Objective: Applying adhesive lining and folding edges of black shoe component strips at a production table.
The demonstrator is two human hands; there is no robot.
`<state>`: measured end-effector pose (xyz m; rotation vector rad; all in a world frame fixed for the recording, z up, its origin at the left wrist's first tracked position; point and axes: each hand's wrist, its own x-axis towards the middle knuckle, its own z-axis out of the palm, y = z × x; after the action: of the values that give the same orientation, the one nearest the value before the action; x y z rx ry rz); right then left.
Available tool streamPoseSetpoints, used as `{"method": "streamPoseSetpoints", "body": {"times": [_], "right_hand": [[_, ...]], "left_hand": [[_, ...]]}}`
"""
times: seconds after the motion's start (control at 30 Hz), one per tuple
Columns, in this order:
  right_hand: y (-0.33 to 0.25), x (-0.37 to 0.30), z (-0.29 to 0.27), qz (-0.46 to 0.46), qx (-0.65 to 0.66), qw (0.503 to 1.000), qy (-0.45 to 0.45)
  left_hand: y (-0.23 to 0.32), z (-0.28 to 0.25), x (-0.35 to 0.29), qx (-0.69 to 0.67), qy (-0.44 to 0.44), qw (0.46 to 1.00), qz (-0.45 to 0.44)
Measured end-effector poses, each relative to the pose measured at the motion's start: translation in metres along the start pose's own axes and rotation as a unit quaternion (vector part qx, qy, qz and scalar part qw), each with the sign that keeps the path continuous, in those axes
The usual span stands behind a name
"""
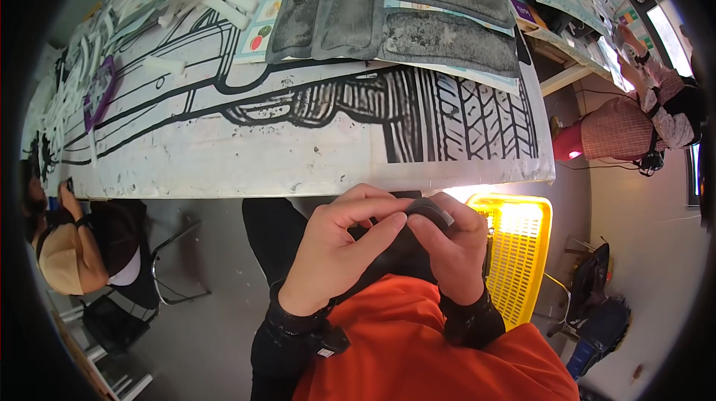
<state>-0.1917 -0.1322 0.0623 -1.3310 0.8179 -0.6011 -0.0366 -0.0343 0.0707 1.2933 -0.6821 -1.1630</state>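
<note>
— At left, what holds the piece?
— The left hand (332,252) pinches a dark curved rubber strip (418,226) below the desk (298,170) edge, over the lap.
— And the right hand (455,248)?
— Clamped on the same strip. Held only by fingertips, it could likely slip toward the yellow crate (522,252).

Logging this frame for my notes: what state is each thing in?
Left hand: closed on the dark curved strip.
Right hand: closed on the strip too.
Dark curved strip: held bent between both hands.
Grey flat pads: lying on the table.
Yellow plastic crate: on the floor.
</note>
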Motion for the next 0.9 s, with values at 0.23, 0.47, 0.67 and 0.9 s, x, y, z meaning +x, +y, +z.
{"method": "streamPoseSetpoints", "body": {"times": [0.23,0.47,0.67,0.9], "right_hand": [[0.007,0.001,0.001,-0.012,0.041,0.999,-0.010],[0.016,0.006,0.001,-0.080,0.060,0.995,-0.032],[0.019,0.008,0.001,-0.088,0.076,0.992,-0.045],[0.015,0.010,0.002,-0.053,0.054,0.996,-0.043]], "left_hand": [[0.003,0.000,0.002,0.060,0.020,0.998,0.022],[0.003,-0.001,0.006,-0.088,0.006,0.994,-0.062],[0.009,0.002,0.006,0.003,0.018,1.000,-0.011],[0.004,0.004,0.011,0.022,0.053,0.998,-0.011]]}}
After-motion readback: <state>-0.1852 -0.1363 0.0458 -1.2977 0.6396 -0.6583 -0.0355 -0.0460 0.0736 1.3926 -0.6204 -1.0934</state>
